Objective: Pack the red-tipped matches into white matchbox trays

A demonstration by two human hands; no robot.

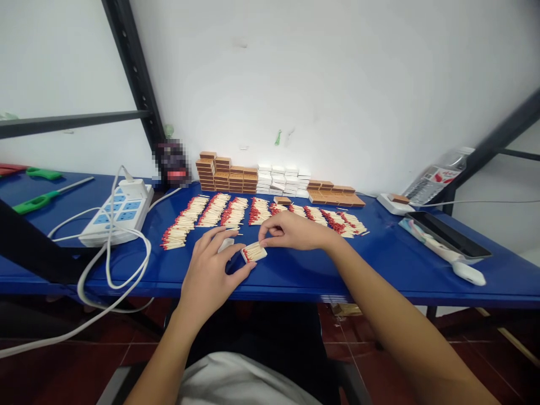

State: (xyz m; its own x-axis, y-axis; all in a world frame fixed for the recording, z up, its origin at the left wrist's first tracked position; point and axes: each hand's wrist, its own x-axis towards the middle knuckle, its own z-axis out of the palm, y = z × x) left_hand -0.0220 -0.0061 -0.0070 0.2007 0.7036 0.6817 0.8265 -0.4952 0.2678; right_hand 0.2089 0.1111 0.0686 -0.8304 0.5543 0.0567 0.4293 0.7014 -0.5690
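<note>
A small white matchbox tray (262,256) holds several red-tipped matches (253,251), their heads toward the left. My left hand (208,267) has its thumb and index finger at the near and left sides of the tray, steadying it on the blue table. Under the left fingers lies another white piece (226,243), partly hidden. Thumb and fingertips of my right hand (287,230) are pinched together at the plain ends of the matches, over the tray's right side. Just beyond both hands, loose matches (259,211) lie in a row of piles.
Stacked brown matchbox sleeves (228,177), white trays (282,179) and more brown sleeves (335,194) line the wall. At left are a power strip (116,214) with looping cables and a green-handled tool (37,202). A plastic bottle (439,177) and black case (449,233) stand right.
</note>
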